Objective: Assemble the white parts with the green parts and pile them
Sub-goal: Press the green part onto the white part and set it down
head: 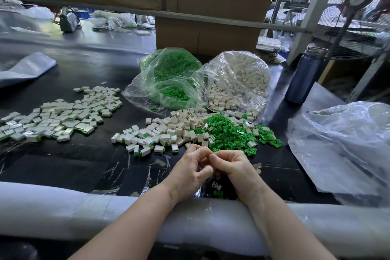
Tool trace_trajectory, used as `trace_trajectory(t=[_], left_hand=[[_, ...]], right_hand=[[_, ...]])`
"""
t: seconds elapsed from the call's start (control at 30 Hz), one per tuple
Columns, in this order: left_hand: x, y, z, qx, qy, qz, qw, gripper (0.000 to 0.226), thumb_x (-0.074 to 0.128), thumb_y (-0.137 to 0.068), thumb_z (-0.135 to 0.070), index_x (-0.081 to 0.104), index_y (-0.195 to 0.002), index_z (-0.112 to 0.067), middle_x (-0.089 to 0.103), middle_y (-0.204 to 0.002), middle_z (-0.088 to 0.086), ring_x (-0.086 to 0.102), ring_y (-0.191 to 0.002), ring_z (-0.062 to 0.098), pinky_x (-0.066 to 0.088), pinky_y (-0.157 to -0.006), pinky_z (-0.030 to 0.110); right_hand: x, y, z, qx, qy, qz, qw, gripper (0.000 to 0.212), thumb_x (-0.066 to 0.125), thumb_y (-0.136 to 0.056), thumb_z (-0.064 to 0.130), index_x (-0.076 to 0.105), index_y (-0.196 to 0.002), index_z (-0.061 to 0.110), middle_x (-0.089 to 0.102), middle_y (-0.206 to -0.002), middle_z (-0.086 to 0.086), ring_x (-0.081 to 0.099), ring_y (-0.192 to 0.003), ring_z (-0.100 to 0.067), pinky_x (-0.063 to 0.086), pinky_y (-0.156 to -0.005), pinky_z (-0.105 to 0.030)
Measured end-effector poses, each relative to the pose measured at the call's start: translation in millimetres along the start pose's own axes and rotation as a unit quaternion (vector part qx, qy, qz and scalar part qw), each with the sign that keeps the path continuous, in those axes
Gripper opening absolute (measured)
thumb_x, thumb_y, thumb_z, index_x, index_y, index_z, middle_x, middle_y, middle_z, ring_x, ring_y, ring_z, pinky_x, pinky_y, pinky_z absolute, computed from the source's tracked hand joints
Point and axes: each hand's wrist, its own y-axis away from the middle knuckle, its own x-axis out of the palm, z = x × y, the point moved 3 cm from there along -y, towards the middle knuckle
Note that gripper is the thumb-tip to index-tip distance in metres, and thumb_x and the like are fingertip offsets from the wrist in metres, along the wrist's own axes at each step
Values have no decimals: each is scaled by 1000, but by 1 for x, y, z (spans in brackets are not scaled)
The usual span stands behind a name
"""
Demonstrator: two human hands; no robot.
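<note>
Meeting fingertip to fingertip near table edge (63, 207): left hand (191, 172), right hand (234, 170), fingers curled; pinched part hidden, orientation unreadable. Loose green parts (228, 131), white parts (179, 124) just beyond.

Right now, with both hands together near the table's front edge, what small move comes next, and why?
Probably finish pressing the two pieces together. The left hand and right hand meet fingertip to fingertip, fingers curled, hiding whatever they pinch. Then drop it on the nearer assembled pile, left of the hands.
</note>
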Motion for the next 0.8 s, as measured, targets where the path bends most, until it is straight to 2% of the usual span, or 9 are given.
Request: trace_trajectory(t=[0.2,0.4,0.6,0.7,0.8], left_hand=[[0,0,-1,-7,-2,2,1000,12,53,-86,-4,61,-93,-9,45,-100,5,50,-81,15,47,-83,32],[-1,0,-2,-2,25,4,1000,18,51,-85,-2,56,-83,-19,44,-102,11,52,-83,20,50,-82,33],[0,0,2,-1,16,4,1000,25,54,-85,-4,55,-79,-29,44,-97,1,51,-82,17,48,-82,31],[1,0,2,-3,4,2,1000,22,54,-85,-5,56,-82,-26,43,-96,-2,51,-83,17,47,-82,30],[0,0,0,-6,1,2,1000,22,53,-85,-4,56,-82,-25,44,-98,1,51,-84,17,47,-83,30]], right_hand=[[-1,-1,-2,-3,-1,-2,1000,17,59,-85,8,74,-77,3,68,-70,-13,63,-61,-16,49,-56,-21],[2,-1,-1,-1,-25,21,999,26,62,-76,22,71,-84,-1,68,-70,-11,63,-60,-13,49,-56,-20],[-2,-2,-4,-8,0,6,1000,17,61,-83,11,73,-80,0,67,-67,-10,61,-57,-11,46,-54,-17],[-2,-2,-5,-6,-3,3,1000,17,63,-79,15,73,-79,1,68,-69,-12,62,-60,-14,48,-56,-19],[-2,-3,-5,-5,-7,-5,1000,17,61,-83,11,73,-79,-1,67,-66,-11,61,-56,-13,47,-53,-19]])
